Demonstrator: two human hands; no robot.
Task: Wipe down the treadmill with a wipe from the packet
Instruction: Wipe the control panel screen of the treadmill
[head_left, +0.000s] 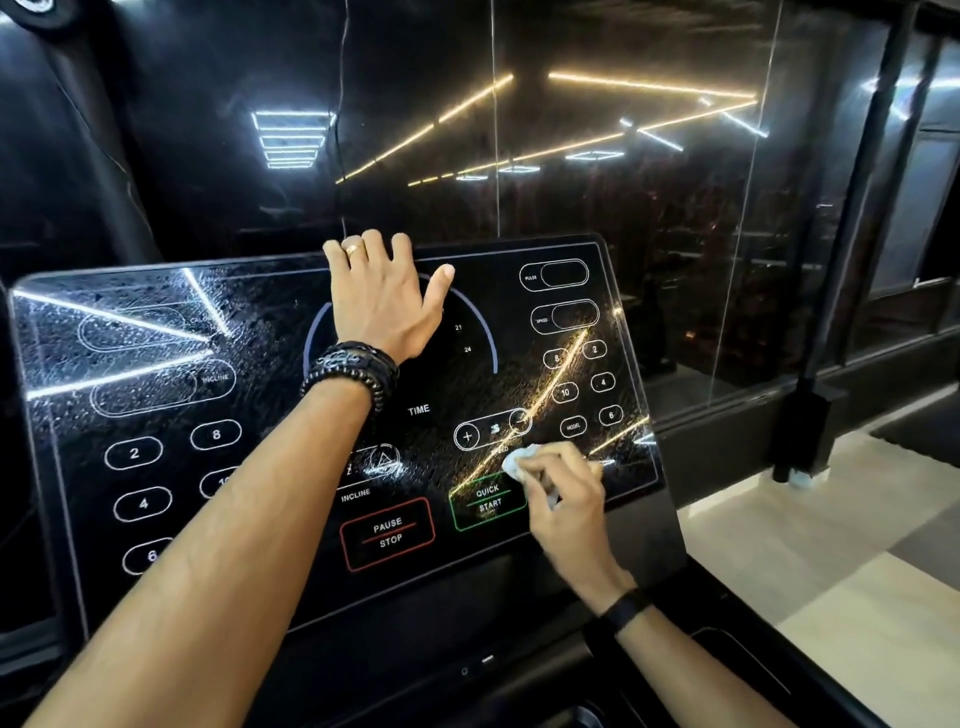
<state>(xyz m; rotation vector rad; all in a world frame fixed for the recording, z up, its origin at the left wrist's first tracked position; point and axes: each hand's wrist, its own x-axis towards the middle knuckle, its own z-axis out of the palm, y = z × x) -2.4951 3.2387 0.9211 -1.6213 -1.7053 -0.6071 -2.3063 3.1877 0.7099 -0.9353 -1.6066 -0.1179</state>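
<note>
while the left hand (382, 306) lies flat with fingers spread over the top edge of the treadmill screen (260, 405), the right hand (563, 499) pinches a crumpled white wipe (517, 460) against the wet glass beside the quick start button (488, 499).

The left hand (382, 304) lies flat over the top middle of the treadmill console (171, 483), its forearm barring the centre. The right hand (563, 501) with its wipe (514, 462) fills the lower right. The left keypad area lies open. A glass wall (649, 208) stands close behind.
</note>
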